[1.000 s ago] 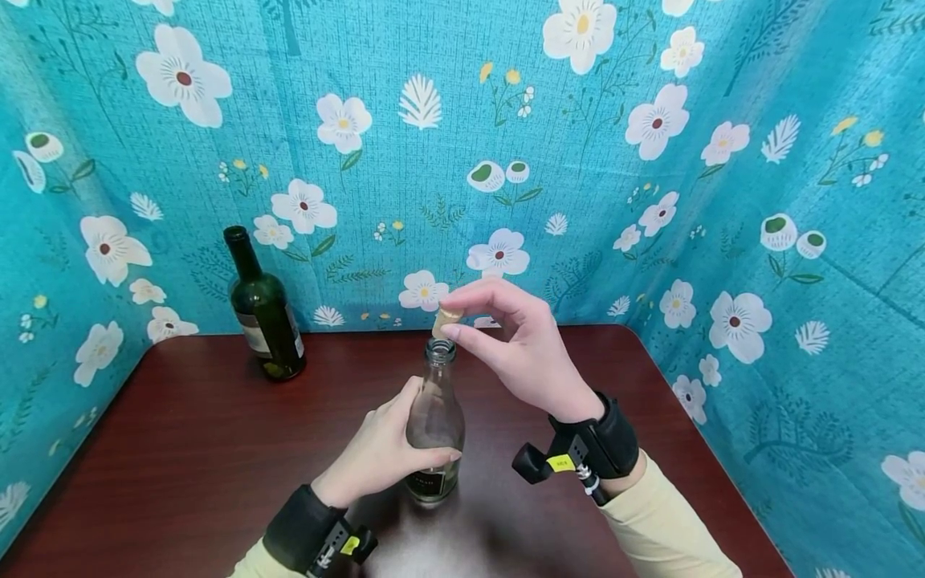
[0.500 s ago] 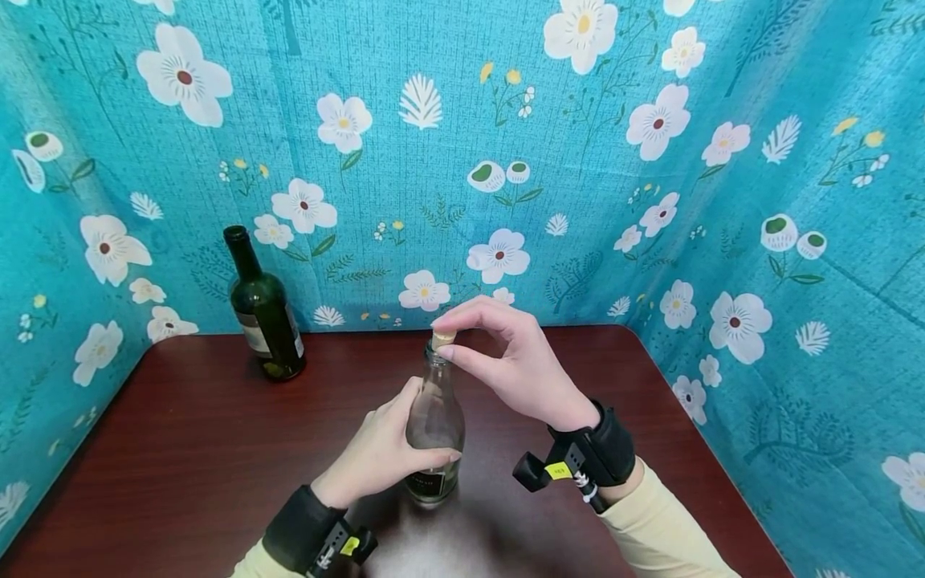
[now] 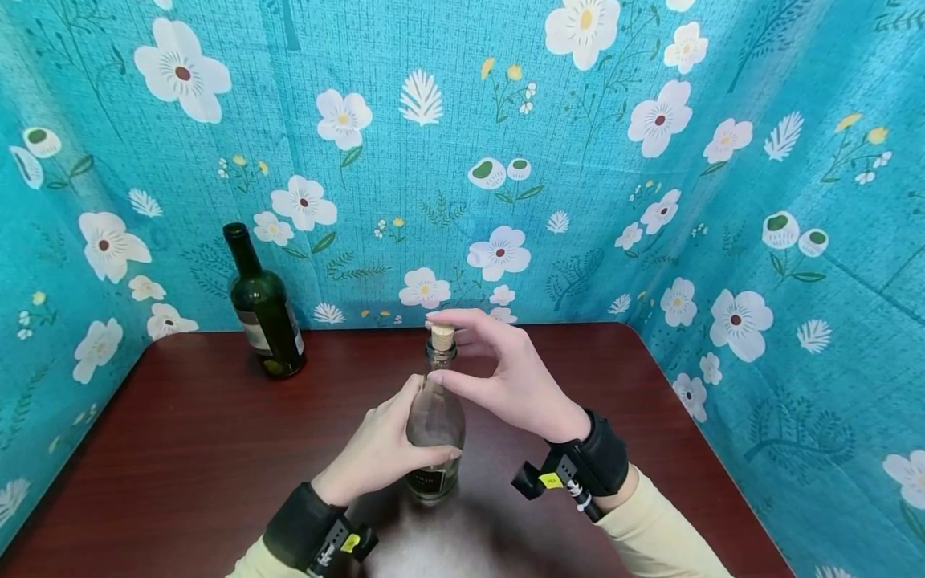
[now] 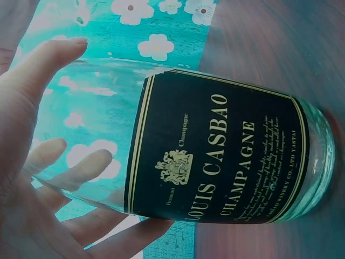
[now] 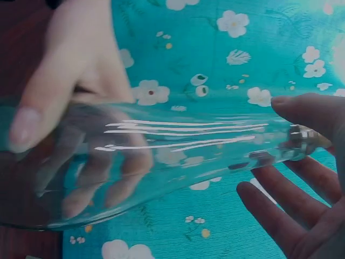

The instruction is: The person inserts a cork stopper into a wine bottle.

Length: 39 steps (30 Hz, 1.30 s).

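Observation:
A clear champagne bottle (image 3: 437, 413) stands upright on the table, its black label (image 4: 215, 156) facing the left wrist camera. My left hand (image 3: 383, 449) grips its body, thumb in front and the other fingers behind the glass. In the mouth of the bottle sits a cork (image 3: 443, 338), with most of its length above the rim. My right hand (image 3: 516, 377) lays its index finger over the cork's top, while its thumb is lower, at the neck. The right wrist view shows the other right fingers (image 5: 280, 197) spread on the far side of the neck (image 5: 269, 143).
At the back left of the dark red table (image 3: 195, 449) stands a green wine bottle (image 3: 267, 321), uncorked. A turquoise flowered cloth (image 3: 405, 160) hangs along the back and sides, right at the table's rear edge.
My right hand has lowered the cork from above the bottle into its mouth. Its thumb has slid off the cork down to the neck. The left hand has stayed in place.

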### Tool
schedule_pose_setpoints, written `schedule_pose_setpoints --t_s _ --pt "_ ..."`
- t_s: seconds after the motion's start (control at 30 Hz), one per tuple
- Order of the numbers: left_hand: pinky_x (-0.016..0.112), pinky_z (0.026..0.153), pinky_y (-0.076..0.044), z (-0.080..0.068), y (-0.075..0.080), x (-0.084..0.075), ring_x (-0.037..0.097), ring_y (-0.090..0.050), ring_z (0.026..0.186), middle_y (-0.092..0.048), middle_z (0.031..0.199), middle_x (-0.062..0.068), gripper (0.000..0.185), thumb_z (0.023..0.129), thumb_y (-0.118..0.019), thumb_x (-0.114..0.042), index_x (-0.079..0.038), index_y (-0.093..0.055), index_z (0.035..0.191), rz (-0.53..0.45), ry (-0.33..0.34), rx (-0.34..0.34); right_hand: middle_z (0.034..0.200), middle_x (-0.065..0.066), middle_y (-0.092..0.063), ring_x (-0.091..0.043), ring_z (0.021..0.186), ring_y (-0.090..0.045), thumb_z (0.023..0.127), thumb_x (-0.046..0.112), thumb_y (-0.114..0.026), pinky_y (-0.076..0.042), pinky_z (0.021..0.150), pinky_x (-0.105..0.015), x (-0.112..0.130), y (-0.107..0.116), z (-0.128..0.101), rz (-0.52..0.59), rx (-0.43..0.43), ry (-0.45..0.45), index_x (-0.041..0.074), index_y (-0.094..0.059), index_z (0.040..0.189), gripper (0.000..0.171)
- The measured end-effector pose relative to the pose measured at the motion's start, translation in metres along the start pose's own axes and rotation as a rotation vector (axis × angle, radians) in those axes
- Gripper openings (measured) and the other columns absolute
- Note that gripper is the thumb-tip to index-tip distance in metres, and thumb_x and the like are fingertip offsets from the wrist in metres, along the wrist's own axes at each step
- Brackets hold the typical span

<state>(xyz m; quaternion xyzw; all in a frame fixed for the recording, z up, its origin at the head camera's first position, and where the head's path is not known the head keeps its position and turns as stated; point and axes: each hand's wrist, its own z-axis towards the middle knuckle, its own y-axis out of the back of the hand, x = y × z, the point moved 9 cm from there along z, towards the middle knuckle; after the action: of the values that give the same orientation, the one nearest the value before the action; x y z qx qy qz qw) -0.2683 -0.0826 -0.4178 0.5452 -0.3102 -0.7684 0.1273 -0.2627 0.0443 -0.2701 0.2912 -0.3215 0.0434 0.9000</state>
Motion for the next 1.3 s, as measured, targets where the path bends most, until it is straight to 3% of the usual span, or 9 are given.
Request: schedule_pose_setpoints --t_s 0.27,0.8,0.97,1.1,1.17,1.3 --pt "0.036 0.08 -0.055 0.0 -0.001 0.001 0.008 -0.063 0.101 -0.061 0.124 -0.009 0.089 0.072 -0.087 -0.06 -0.036 -0.038 0.142 -0.02 -0.005 0.008 0.13 -0.004 -0.064 -0.014 0.107 -0.067 0.088 0.004 -0.08 -0.055 0.089 -0.033 -0.003 -0.01 -0.006 -0.087 -0.014 0.037 0.013 -0.047 0.148 0.069" --pt "0.037 0.079 -0.056 0.0 -0.001 0.0 0.01 -0.064 0.102 -0.062 0.125 -0.006 0.09 0.073 -0.085 -0.062 -0.034 -0.038 0.144 -0.025 -0.017 0.001 0.127 -0.007 -0.067 -0.013 0.104 -0.07 0.088 0.0 -0.079 -0.057 0.084 -0.034 0.0 -0.009 -0.005 -0.046 -0.064 0.066 0.009 -0.053 0.142 0.061" --pt "0.041 0.083 -0.055 -0.002 -0.001 0.001 0.014 -0.064 0.109 -0.061 0.132 -0.004 0.093 0.074 -0.084 -0.062 -0.026 -0.038 0.147 -0.013 -0.011 0.001 0.12 -0.003 -0.071 -0.014 0.104 -0.07 0.087 0.007 -0.083 -0.056 0.086 -0.034 -0.023 -0.021 -0.017 0.008 -0.039 -0.06 0.019 -0.041 0.153 0.079" --pt "0.043 0.086 -0.054 -0.004 -0.002 0.004 0.015 -0.063 0.115 -0.06 0.136 -0.002 0.09 0.075 -0.087 -0.054 -0.02 -0.041 0.144 -0.009 0.012 -0.009 0.116 0.006 -0.072 -0.01 0.103 -0.069 0.087 0.023 -0.084 -0.055 0.085 -0.035 -0.056 -0.045 -0.042 0.039 0.015 -0.216 0.027 -0.05 0.141 0.064" --pt "0.042 0.085 -0.054 -0.005 -0.003 0.008 0.014 -0.065 0.11 -0.063 0.13 -0.001 0.085 0.076 -0.089 -0.047 -0.018 -0.043 0.141 -0.026 0.03 -0.019 0.117 0.011 -0.069 -0.009 0.101 -0.067 0.087 0.031 -0.084 -0.055 0.082 -0.034 -0.07 -0.056 -0.056 0.029 0.01 -0.274 0.029 -0.054 0.132 0.055" --pt "0.039 0.084 -0.053 -0.007 -0.008 0.018 0.009 -0.064 0.101 -0.064 0.121 -0.005 0.083 0.073 -0.093 -0.034 -0.022 -0.043 0.137 -0.066 0.049 -0.037 0.12 0.013 -0.064 -0.009 0.104 -0.064 0.084 0.041 -0.085 -0.054 0.082 -0.033 -0.09 -0.073 -0.078 0.027 -0.004 -0.353 0.032 -0.05 0.136 0.064"
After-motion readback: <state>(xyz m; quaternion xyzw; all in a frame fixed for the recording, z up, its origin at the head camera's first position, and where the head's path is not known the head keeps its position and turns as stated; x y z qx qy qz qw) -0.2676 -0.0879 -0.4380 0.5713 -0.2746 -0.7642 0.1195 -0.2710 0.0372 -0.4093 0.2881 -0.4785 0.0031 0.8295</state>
